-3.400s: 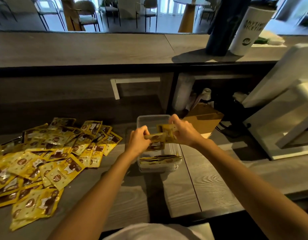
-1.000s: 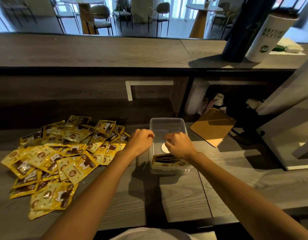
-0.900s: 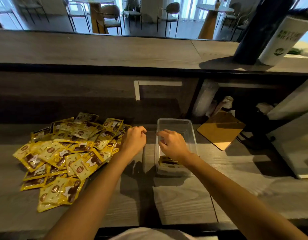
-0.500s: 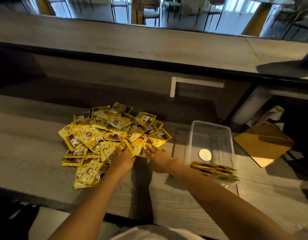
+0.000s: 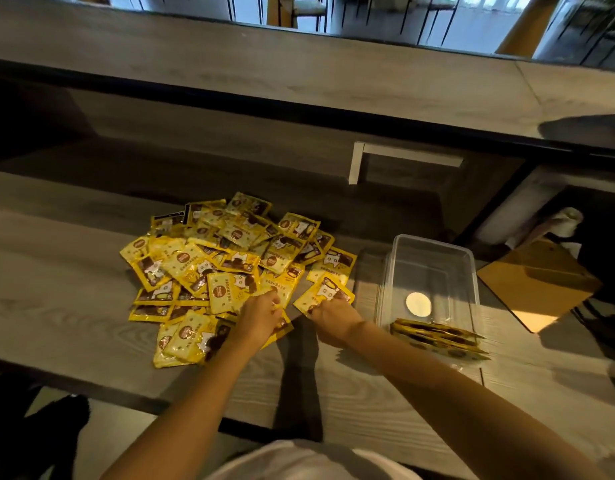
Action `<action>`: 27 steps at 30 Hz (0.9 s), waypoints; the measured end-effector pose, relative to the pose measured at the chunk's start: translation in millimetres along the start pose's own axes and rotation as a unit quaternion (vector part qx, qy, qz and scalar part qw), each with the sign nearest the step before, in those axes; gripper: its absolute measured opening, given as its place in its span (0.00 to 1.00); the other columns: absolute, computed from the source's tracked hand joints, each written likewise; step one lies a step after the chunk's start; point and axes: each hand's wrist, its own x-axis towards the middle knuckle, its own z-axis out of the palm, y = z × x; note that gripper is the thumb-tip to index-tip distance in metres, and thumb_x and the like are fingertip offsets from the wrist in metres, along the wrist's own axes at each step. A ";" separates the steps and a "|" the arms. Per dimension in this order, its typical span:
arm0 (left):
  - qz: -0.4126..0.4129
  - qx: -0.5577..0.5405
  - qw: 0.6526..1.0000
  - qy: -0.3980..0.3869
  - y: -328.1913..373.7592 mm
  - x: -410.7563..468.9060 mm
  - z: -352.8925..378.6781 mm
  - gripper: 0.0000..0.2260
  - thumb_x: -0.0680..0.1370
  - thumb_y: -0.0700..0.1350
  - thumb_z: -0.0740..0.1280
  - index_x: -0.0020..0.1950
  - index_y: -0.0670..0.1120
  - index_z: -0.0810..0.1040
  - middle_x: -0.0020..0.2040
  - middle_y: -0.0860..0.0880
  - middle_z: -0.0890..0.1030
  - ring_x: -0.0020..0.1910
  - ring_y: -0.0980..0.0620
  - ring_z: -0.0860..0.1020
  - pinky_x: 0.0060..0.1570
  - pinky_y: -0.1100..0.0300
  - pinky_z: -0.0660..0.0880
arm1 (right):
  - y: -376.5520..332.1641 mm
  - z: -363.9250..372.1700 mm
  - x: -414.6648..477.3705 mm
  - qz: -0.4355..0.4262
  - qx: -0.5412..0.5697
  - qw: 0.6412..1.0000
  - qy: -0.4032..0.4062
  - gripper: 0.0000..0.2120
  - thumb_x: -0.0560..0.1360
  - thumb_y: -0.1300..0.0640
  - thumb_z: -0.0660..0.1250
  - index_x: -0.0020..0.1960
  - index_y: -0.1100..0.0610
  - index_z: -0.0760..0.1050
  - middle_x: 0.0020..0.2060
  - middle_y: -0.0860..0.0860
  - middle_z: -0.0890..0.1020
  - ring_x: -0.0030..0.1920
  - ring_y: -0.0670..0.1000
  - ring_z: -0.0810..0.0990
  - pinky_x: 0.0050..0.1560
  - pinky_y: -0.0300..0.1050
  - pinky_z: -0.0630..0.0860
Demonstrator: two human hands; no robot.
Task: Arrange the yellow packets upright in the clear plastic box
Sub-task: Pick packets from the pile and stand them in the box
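Note:
A loose pile of yellow packets point(image 5: 216, 261) lies on the wooden counter, left of a clear plastic box point(image 5: 434, 261). Several packets point(image 5: 437, 337) stand on edge at the box's near end; the rest of the box shows a bare floor with a round white label. My left hand point(image 5: 261, 317) rests on the pile's near right edge, its fingers pinching a packet point(image 5: 281, 285). Just beside it, my right hand point(image 5: 333, 315) grips the lower edge of another packet point(image 5: 325, 292), which lies between the pile and the box.
A brown clipboard point(image 5: 538, 282) lies to the right of the box. A raised counter ledge point(image 5: 299, 74) runs along the back, with a white bracket point(image 5: 358, 161) under it. The counter's front edge is near my body.
Both hands left the box and moved left to the pile, and each has taken hold of a packet. The view has swung left and down.

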 end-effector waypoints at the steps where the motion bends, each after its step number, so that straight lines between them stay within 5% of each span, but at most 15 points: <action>1: 0.010 -0.011 1.000 0.006 -0.7 -1.1 3.5 0.10 0.76 0.39 0.66 0.57 0.40 0.76 0.58 0.42 0.76 0.57 0.43 0.76 0.54 0.52 0.74 | 0.9 -0.1 -2.8 0.005 0.026 1.000 0.009 0.15 0.80 0.63 0.54 0.64 0.65 0.69 0.61 0.62 0.75 0.62 0.62 0.75 0.62 0.55 0.70; 4: 0.013 0.050 0.998 0.024 -6.2 -4.3 8.7 0.23 0.73 0.43 0.71 0.66 0.44 0.68 0.67 0.45 0.65 0.67 0.45 0.66 0.65 0.55 0.68 | 6.6 -3.0 -8.6 0.016 0.089 0.995 0.045 0.18 0.78 0.64 0.57 0.67 0.63 0.66 0.64 0.61 0.72 0.63 0.61 0.73 0.59 0.52 0.72; 8: -0.014 0.118 0.993 -0.027 -10.5 -4.9 4.9 0.35 0.74 0.48 0.69 0.76 0.46 0.55 0.77 0.45 0.56 0.75 0.44 0.57 0.73 0.49 0.53 | 20.4 -0.9 -4.7 -0.004 0.048 0.999 -0.011 0.39 0.76 0.65 0.63 0.77 0.53 0.43 0.77 0.54 0.44 0.77 0.59 0.44 0.74 0.57 0.55; 10: -0.012 0.132 0.991 -0.035 -8.9 -5.4 5.2 0.34 0.75 0.47 0.68 0.76 0.47 0.54 0.77 0.45 0.55 0.75 0.45 0.58 0.74 0.47 0.50 | 24.2 0.7 -3.2 -0.007 0.036 0.999 -0.031 0.41 0.75 0.62 0.65 0.77 0.51 0.40 0.77 0.53 0.43 0.77 0.58 0.39 0.75 0.60 0.49; 16: -0.013 0.181 0.981 -0.068 -1.6 -6.5 3.5 0.29 0.76 0.49 0.67 0.73 0.47 0.60 0.75 0.42 0.58 0.73 0.42 0.58 0.72 0.47 0.57 | 18.6 1.9 -1.1 0.024 0.033 0.999 -0.020 0.43 0.70 0.54 0.72 0.76 0.59 0.50 0.73 0.60 0.57 0.73 0.62 0.58 0.72 0.58 0.59; 22: -0.036 0.138 0.988 -0.051 5.7 -5.7 -4.0 0.21 0.74 0.47 0.69 0.64 0.42 0.71 0.67 0.42 0.68 0.68 0.43 0.66 0.66 0.49 0.66 | 19.1 10.8 -4.4 0.099 0.088 0.991 0.007 0.35 0.72 0.55 0.70 0.72 0.62 0.57 0.69 0.59 0.63 0.71 0.59 0.62 0.71 0.53 0.63; 27: -0.045 0.053 0.997 -0.015 24.0 -4.6 -19.0 0.17 0.76 0.42 0.67 0.64 0.42 0.71 0.61 0.42 0.76 0.61 0.42 0.74 0.55 0.52 0.71 | 22.5 4.8 -9.9 0.134 0.254 0.953 0.097 0.25 0.76 0.62 0.63 0.70 0.59 0.57 0.59 0.60 0.76 0.59 0.60 0.76 0.59 0.52 0.76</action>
